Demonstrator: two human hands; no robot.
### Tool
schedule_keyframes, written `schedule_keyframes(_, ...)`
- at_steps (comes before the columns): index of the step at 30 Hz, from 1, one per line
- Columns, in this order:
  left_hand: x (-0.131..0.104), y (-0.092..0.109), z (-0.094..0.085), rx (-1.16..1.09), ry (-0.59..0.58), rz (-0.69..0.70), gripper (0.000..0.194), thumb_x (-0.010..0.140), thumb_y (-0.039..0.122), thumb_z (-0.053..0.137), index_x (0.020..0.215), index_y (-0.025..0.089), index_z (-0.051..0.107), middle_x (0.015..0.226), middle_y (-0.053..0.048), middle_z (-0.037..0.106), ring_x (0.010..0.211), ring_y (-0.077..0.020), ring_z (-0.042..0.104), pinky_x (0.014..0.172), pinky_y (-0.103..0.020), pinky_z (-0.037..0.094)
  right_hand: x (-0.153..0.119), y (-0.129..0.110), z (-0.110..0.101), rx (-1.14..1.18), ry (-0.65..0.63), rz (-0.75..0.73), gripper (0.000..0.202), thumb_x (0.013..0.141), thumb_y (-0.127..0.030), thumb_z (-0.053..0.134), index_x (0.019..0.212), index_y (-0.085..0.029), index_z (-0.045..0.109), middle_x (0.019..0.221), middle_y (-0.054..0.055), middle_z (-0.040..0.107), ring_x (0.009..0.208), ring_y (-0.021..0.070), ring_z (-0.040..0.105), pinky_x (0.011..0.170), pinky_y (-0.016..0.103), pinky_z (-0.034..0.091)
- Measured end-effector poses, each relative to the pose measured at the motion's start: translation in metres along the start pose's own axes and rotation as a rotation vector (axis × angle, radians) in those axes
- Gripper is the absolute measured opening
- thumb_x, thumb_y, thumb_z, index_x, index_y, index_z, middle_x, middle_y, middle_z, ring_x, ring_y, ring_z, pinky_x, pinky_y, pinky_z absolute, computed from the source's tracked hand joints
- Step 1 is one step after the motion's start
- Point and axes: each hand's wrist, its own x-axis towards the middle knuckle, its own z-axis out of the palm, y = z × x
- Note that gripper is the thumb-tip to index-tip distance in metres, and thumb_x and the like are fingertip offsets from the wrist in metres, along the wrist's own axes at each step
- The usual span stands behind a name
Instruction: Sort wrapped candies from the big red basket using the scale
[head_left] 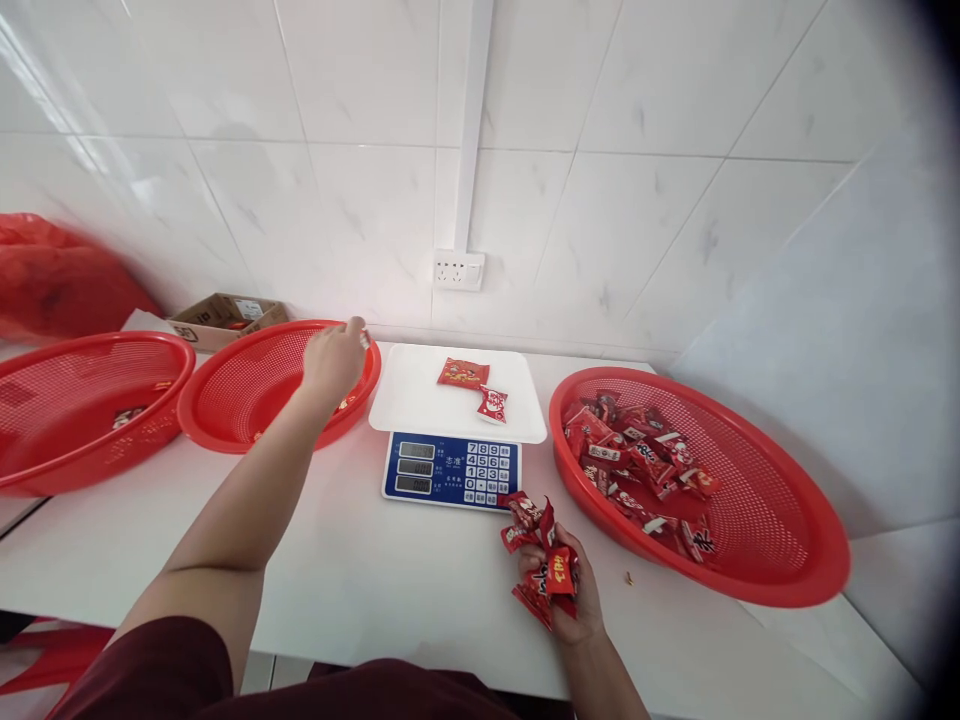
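My right hand (pixel 574 590) is wrapped round several small red snack packets (pixel 559 570), low in front of the scale's right corner. Over the right rim of the middle red basket (pixel 196 425) is my left hand (pixel 336 362), its fingers curled closed. Something small and pale shows at those fingertips, too little of it to name. On the white pan (pixel 409 400) of the blue weighing scale (pixel 450 470) lie two packets, one larger red packet (pixel 463 373) and one smaller red-and-white packet (pixel 493 404).
A large red basket (pixel 780 590) with many red packets (pixel 645 455) stands at the right. Another red basket (pixel 97 345) is at far left, near a cardboard box (pixel 225 312) and a red plastic bag (pixel 60 280). A tiny crumb (pixel 629 578) lies on the white table (pixel 360 580).
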Motion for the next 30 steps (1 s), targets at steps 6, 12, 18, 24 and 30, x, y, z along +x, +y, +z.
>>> schedule_keyframes(6,-0.016,0.045,0.02,-0.299,-0.109,0.271,0.026,0.087,0.033,0.043,0.107,0.021,0.056,0.101,-0.005,0.064,0.094,-0.021,0.058,0.079,-0.031,0.045,0.004,0.001,-0.001,0.0,0.025,-0.035,0.025,0.068,-0.033,0.071,0.084,-0.018,0.061,0.057,-0.004,0.05,0.05,0.0071,0.053,0.041,0.014,0.043)
schedule_keyframes(12,-0.023,0.134,0.064,-0.372,-0.238,0.379,0.032,0.085,0.038,0.048,0.106,0.016,0.052,0.094,-0.011,0.066,0.092,-0.0268,0.06,0.08,-0.037,0.043,0.002,0.002,0.0,-0.002,0.036,-0.047,0.022,0.065,-0.032,0.072,0.08,-0.018,0.061,0.057,-0.004,0.049,0.05,0.0068,0.052,0.042,0.014,0.044)
schedule_keyframes(18,-0.012,0.133,0.07,-0.418,-0.223,0.357,0.022,0.085,0.018,0.043,0.107,0.021,0.049,0.093,-0.007,0.066,0.085,-0.0221,0.061,0.071,-0.031,0.044,0.0,0.003,0.0,-0.021,0.049,-0.051,0.025,0.065,-0.033,0.072,0.081,-0.017,0.061,0.056,-0.004,0.049,0.05,0.0071,0.052,0.04,0.014,0.042)
schedule_keyframes(24,-0.01,0.104,0.06,-0.491,-0.186,0.395,0.024,0.088,0.024,0.041,0.109,0.022,0.051,0.105,-0.006,0.06,0.097,-0.02,0.056,0.079,-0.031,0.045,0.002,0.004,0.004,-0.042,0.046,-0.052,0.023,0.066,-0.031,0.072,0.081,-0.018,0.06,0.057,-0.004,0.051,0.05,0.006,0.052,0.042,0.013,0.042)
schedule_keyframes(30,-0.007,0.15,0.067,-0.391,-0.249,0.617,0.035,0.087,0.044,0.043,0.112,0.025,0.059,0.121,-0.009,0.05,0.107,-0.0254,0.05,0.089,-0.037,0.042,0.001,0.003,0.003,-0.058,0.043,-0.055,0.022,0.067,-0.032,0.07,0.081,-0.019,0.059,0.057,-0.004,0.051,0.05,0.0064,0.052,0.041,0.013,0.043)
